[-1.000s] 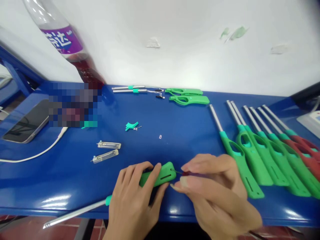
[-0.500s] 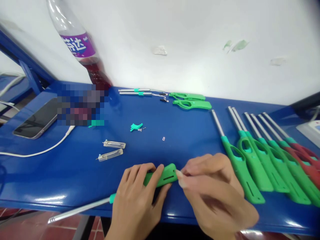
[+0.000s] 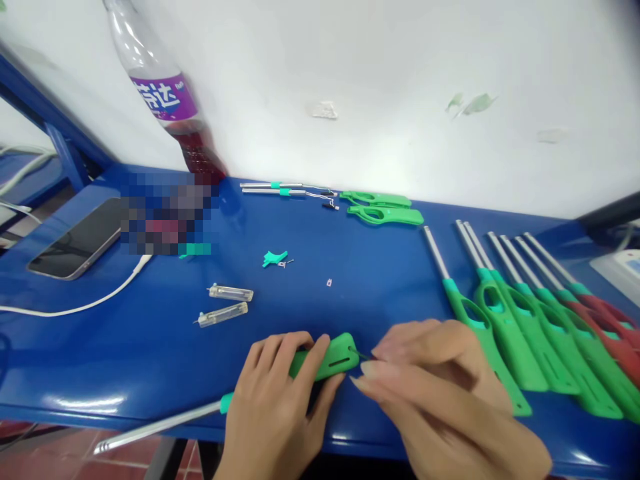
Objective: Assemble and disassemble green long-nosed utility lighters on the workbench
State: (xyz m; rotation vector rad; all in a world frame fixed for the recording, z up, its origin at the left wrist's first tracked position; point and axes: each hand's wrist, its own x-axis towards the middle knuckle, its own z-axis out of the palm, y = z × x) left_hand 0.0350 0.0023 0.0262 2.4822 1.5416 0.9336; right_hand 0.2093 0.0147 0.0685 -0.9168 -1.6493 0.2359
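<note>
My left hand wraps over a green gas lighter, a long-necked stick type, and presses it near the table's front edge. Its silver tube points left past the edge; the handle's slotted end, with a small hole, points right. My right hand pinches a thin dark pin-like piece between thumb and finger. The far tip of that piece meets the hole at the handle's end; whether it goes inside, I cannot tell. Two clear fuel tanks lie left of my hands.
Several finished-looking green and red lighters lie in a row at right. Along the wall are metal tubes with wires and green handle shells. Small teal parts, a phone, a white cable and a drink bottle stand about.
My right hand has drawn back slightly to the right from the handle's end, and the thin dark piece now shows between fingertips and hole. The left hand keeps its hold; the view shifted slightly.
</note>
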